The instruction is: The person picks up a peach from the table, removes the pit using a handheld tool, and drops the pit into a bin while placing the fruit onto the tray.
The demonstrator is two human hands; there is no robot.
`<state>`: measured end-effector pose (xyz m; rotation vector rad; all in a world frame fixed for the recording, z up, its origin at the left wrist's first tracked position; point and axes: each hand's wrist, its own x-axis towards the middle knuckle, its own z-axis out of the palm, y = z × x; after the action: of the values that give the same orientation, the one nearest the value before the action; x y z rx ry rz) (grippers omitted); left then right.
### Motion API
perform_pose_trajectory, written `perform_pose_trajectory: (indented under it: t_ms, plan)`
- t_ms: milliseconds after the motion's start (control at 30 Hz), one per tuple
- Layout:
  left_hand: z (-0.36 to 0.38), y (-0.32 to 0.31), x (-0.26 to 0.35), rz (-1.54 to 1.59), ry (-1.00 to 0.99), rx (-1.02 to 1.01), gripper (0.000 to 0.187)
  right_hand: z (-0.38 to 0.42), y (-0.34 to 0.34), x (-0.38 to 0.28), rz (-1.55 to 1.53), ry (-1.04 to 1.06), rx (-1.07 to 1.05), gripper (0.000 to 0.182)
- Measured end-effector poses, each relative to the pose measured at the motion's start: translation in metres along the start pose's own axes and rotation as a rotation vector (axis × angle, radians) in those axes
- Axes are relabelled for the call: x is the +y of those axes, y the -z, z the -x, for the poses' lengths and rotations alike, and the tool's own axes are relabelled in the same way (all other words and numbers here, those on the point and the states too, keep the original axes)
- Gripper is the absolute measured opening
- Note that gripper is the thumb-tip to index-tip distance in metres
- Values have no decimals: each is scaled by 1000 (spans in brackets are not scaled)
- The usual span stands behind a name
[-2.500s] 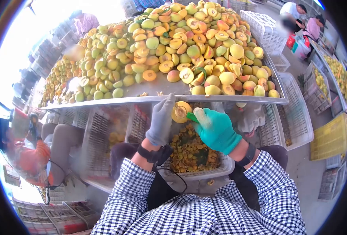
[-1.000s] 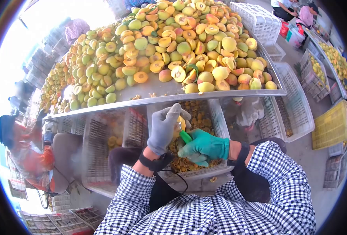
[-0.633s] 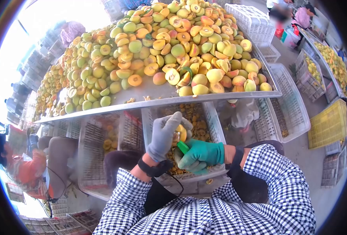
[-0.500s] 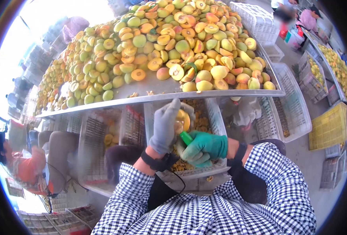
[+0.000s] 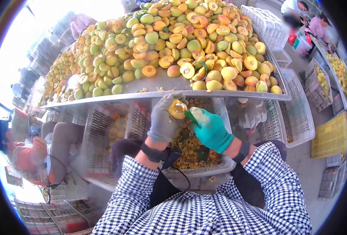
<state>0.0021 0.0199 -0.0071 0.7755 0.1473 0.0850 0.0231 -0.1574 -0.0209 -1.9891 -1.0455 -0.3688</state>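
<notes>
In my grey-gloved left hand point(image 5: 161, 122) is a yellow peach half point(image 5: 175, 112), its cut face turned towards the right hand. My green-gloved right hand point(image 5: 212, 131) is closed around the short green handle of a pitting spoon point(image 5: 190, 116). The tool's shiny metal loop lies against the middle of the cut face. Both hands are just below the table's metal edge point(image 5: 157, 95), above a white crate point(image 5: 225, 117) that contains yellow-brown fruit scraps point(image 5: 197, 154).
Halved peaches point(image 5: 181, 39) are heaped on the metal table. White crates point(image 5: 298, 105) and a yellow crate point(image 5: 329, 135) stand at right. Another crate point(image 5: 93, 141) is beside my left leg. A person in orange point(image 5: 28, 152) sits at left; other people are at far right.
My right hand has risen and turned, bringing the spoon's metal loop against the fruit's cut face. The left hand has tilted the peach half. The view has shifted slightly.
</notes>
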Motion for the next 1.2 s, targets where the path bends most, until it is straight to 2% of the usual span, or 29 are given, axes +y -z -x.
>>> perform_pose_trajectory:
  t_ms: [67, 133, 167, 200, 233, 267, 333, 400, 433, 533, 567, 600, 667, 700, 767, 833, 867, 967, 1000, 1033, 1067, 1100, 1200]
  plan:
    - [2, 7, -2, -22, -39, 29, 31, 1, -6, -9, 77, 3, -24, 33]
    - [6, 14, -6, -55, -48, 56, 31, 11, -18, -12, 22, 13, -26, 32]
    - [16, 9, -2, -218, -93, 74, 31, 12, -22, -17, -6, 16, -20, 31]
    - [17, 11, 0, -212, -66, 108, 31, 14, -22, -23, -113, -36, -55, 30]
    - [19, 13, 1, -207, -35, 146, 31, 17, -26, -26, -165, -3, -87, 31]
    - [23, 12, 2, -194, -68, 156, 27, 18, -28, -32, -286, -67, -112, 31]
    - [27, 44, 10, -738, -361, 213, 28, 12, -23, -37, -483, -161, -229, 33]
    - [26, 63, 49, -1169, -520, 374, 32, -2, 3, -29, -605, -223, -431, 38]
    - [29, 62, 74, -1334, -523, 526, 35, -3, 16, -21, -446, -240, -493, 37]
    - [26, 15, 99, -2590, -379, 1031, 37, 2, 40, 12, 23, -317, -603, 33]
    - [8, -4, 92, -2486, -372, 801, 35, 5, 44, 18, 23, -289, -606, 30]
    - [-21, 5, 80, -2156, -645, 337, 25, 7, 48, 22, 23, -258, -612, 26]
    - [-80, -24, 47, -2074, -483, -80, 26, 13, 50, 30, 6, -176, -649, 24]
    - [-114, -36, 28, -1881, -59, 57, 34, 16, 56, 31, -15, -139, -593, 26]
    - [-164, -50, -6, -2007, -33, -57, 41, 18, 69, 33, -53, -58, -481, 29]
    - [-206, -50, -35, -2096, 6, -57, 40, 15, 82, 30, -161, -194, -447, 32]
    - [-214, -59, -39, -2037, 108, 15, 37, 14, 88, 30, -218, -262, -426, 33]
    - [-211, -63, -29, -1917, 101, 87, 33, 14, 79, 46, -408, -407, -219, 33]
    - [-213, -54, -21, -2429, -151, -312, 31, 13, 83, 48, -372, -427, -223, 32]
    - [-225, -33, -22, -2558, -294, -391, 32, 10, 89, 51, -331, -449, -224, 31]
    - [-201, -48, -12, -2308, -289, -277, 23, 7, 94, 54, -291, -474, -226, 30]
    - [-168, -70, 1, -2058, -276, -171, 20, 4, 98, 55, -465, -556, -169, 29]
    - [-116, -73, 14, -1618, -834, -299, 30, -8, 105, 49, -941, -779, 4, 21]
